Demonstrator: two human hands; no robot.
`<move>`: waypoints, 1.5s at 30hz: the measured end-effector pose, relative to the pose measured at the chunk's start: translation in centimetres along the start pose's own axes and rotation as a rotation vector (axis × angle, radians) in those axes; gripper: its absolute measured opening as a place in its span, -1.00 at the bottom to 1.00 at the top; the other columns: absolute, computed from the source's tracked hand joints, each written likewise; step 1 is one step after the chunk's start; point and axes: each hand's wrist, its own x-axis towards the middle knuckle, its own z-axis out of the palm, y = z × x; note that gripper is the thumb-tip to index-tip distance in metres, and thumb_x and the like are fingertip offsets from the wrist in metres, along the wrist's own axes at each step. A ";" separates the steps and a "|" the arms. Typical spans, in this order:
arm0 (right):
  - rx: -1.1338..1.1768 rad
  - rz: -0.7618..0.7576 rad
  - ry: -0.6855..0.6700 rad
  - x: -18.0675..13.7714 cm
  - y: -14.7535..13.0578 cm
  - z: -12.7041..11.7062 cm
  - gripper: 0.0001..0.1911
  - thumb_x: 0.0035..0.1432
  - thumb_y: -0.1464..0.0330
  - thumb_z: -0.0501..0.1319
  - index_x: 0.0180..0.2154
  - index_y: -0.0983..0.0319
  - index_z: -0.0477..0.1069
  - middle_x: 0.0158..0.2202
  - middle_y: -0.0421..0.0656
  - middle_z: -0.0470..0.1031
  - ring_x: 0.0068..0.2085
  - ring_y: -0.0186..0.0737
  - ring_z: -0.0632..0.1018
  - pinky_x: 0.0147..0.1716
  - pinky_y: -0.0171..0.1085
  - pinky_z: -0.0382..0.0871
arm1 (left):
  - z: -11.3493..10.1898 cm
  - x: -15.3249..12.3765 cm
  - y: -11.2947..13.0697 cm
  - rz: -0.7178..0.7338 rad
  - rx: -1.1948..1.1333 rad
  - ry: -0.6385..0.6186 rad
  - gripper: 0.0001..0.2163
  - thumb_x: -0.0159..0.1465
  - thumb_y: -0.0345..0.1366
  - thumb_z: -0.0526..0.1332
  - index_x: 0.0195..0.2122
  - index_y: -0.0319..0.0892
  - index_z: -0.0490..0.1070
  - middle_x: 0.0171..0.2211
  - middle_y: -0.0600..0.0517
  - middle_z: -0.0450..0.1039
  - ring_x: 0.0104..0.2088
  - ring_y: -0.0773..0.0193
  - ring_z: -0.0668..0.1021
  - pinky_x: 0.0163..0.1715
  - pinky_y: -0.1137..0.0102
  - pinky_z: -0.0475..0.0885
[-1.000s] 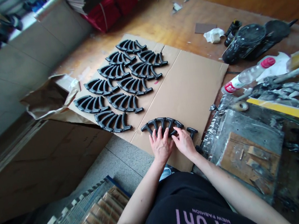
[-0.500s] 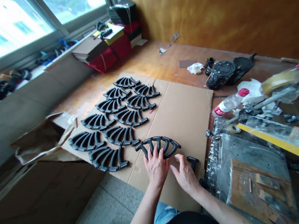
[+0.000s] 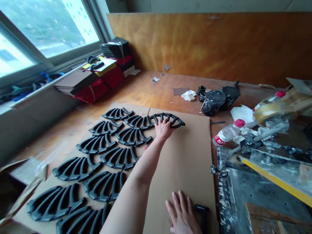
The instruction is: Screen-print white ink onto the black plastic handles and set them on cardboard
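My left hand [image 3: 163, 128] reaches far forward, fingers on a black fan-shaped ribbed piece [image 3: 178, 123] at the far part of the cardboard sheet [image 3: 181, 159]. Its fingertips are partly hidden among the ribs. That piece lies just right of two rows of similar black fan-shaped pieces [image 3: 65, 170]; my left forearm covers part of the nearer ones. Close to me, my right hand [image 3: 183, 220] rests flat on the cardboard with fingers spread. Right beside it lies a black T-shaped piece [image 3: 202, 210].
A bottle with a red cap [image 3: 229, 132] lies at the right, near a tape roll [image 3: 271, 109] and a yellow-edged stand [image 3: 293, 193]. Black containers [image 3: 213, 102] stand at the back. Stacked sheets [image 3: 76, 81] sit by the window. A paper bag [image 3: 39, 184] is at left.
My left hand has carried the fan-shaped piece forward from the near cardboard to its far part. My right hand has flattened onto the cardboard. The view has tilted up.
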 end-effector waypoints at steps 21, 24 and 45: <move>-0.184 -0.046 0.812 1.9 0.3 3.0 -0.61 0.09 0.22 0.28 -0.01 0.08 0.46 0.04 -0.04 0.52 0.34 0.24 0.11 0.24 0.31 -0.08 | 3.9 6.3 -4.3 -0.083 0.065 -0.104 -0.55 0.25 -0.04 0.15 0.14 -0.04 0.31 0.22 -0.13 0.28 0.22 -0.08 0.25 0.16 0.00 0.15; -0.212 -0.050 0.781 1.7 0.8 4.8 -0.60 0.14 0.22 0.25 0.05 0.01 0.42 0.07 -0.08 0.51 0.27 0.21 0.28 0.19 0.27 0.11 | 3.2 6.9 -4.9 -0.049 0.060 -0.121 -0.55 0.22 -0.01 0.20 0.10 -0.05 0.33 0.17 -0.12 0.34 0.19 -0.02 0.29 0.15 0.10 0.18; -0.143 -0.017 0.688 1.7 0.5 7.2 -0.53 0.20 0.27 0.21 0.15 -0.02 0.32 0.09 -0.05 0.49 0.13 0.21 0.46 0.13 0.28 0.20 | 2.8 7.2 -4.0 -0.070 0.102 -0.181 -0.49 0.16 0.12 0.17 0.03 -0.10 0.31 0.10 -0.16 0.35 0.10 -0.04 0.38 0.01 0.20 0.29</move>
